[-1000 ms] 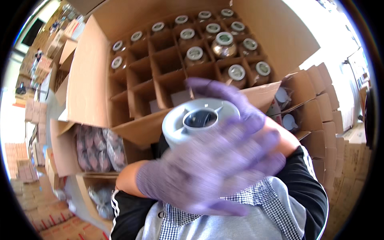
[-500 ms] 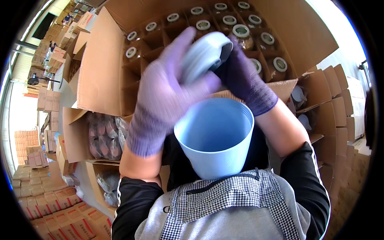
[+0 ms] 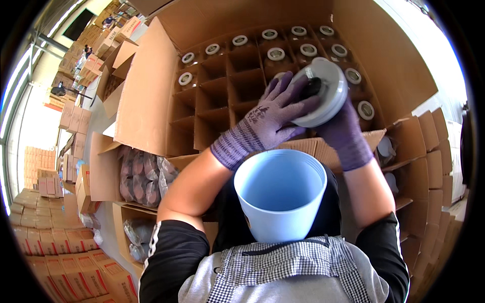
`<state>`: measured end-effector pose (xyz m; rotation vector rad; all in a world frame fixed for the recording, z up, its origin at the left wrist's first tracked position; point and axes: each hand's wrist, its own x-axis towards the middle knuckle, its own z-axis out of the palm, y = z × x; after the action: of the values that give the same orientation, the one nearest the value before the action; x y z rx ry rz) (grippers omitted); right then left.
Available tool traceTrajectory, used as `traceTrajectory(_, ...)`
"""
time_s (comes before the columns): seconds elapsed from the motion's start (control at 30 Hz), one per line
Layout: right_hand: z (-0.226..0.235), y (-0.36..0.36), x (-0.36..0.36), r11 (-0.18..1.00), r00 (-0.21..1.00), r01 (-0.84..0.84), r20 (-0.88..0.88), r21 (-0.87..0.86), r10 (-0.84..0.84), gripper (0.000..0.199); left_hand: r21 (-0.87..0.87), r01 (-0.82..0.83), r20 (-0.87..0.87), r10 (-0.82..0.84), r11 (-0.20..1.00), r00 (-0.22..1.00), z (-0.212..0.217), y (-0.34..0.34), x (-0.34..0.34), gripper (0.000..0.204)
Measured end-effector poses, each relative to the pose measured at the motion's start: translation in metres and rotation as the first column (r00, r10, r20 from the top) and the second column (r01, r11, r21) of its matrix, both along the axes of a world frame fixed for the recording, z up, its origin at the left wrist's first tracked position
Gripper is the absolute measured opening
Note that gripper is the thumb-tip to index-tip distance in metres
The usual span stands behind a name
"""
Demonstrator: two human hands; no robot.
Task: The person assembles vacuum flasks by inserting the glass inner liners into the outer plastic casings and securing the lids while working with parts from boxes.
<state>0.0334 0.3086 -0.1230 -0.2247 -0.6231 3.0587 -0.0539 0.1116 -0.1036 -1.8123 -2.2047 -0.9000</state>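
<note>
Overhead — knit-gloved hands gripping smooth round grey lid.

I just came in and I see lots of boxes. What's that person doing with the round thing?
A person in purple gloves holds a round grey lidded jar with both hands, the left hand over its top and the right hand underneath. They hold it above a big cardboard box split into little compartments. Many compartments at the back and right already hold jars; those in the front left are empty. A light blue bucket sits against the person's front, and it looks empty.
</note>
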Motion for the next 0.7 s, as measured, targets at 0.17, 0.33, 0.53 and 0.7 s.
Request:
traceTrajectory(0.17, 0.002, 0.117, 0.014, 0.132, 0.962, 0.199, -0.169, 0.971, -0.213, 0.043, -0.036, -0.684, -0.372, 0.626, 0.728, 0.686, -0.027, -0.085, -0.185, 0.059)
traceTrajectory(0.33, 0.027, 0.11, -0.001, -0.739, 0.893, -0.439, 0.154, 0.512, -0.424, 0.054, -0.699, -0.709, -0.354, 0.906, -0.093, 0.231, -0.041, -0.168, -0.308, 0.066)
traceTrajectory(0.53, 0.011, 0.099, 0.003, -0.783, 0.869, -0.481, 0.1, 0.394, -0.484, 0.06, -0.793, -0.603, -0.36, 0.866, -0.087, 0.348, -0.036, -0.139, -0.293, 0.068)
traceTrajectory(0.7, 0.017, 0.039, 0.01, -0.781, 0.942, 0.205, -0.336, 0.591, -0.007, 0.065, -0.571, -0.821, -0.378, 0.884, 0.013, 0.276, 0.05, -0.139, -0.264, 0.062)
